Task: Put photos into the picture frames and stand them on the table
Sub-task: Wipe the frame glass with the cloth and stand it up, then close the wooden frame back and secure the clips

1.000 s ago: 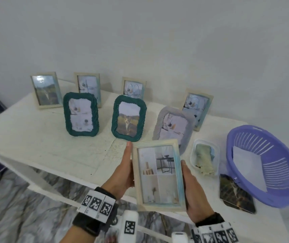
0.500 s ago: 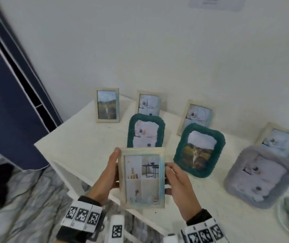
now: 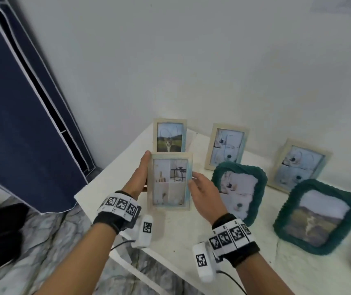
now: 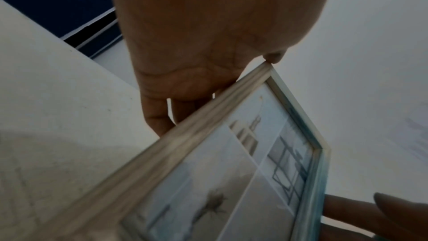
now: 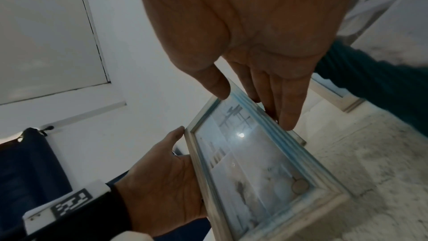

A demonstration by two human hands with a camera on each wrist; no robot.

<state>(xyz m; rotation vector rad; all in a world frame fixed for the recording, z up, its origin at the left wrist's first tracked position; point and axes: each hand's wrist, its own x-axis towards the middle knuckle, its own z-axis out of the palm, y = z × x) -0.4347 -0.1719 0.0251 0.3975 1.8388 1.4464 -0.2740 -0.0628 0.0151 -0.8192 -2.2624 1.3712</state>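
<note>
Both hands are holding the wooden frame [image 3: 169,181] upright near the table [image 3: 183,235] corner: left hand [image 3: 137,179] fingers clamped on its left edge, right hand [image 3: 203,193] fingers pinching its right. If the stand is folded, it may be tipping off the nearby edge.

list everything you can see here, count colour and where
held frame: 1, pale wood with blue tint, upright at the table's left end, between both hands
wooden frames: 3, pale wood, standing in the back row by the wall
knitted frames: 2, dark green, standing in front of the back row
table: 1, white, under the frames
wardrobe: 1, navy fabric, left of the table
wall: white, behind the table
wrist bands: 2, black with printed markers, on both wrists
left hand: grips the held frame's left edge
right hand: fingers on its right edge
</note>
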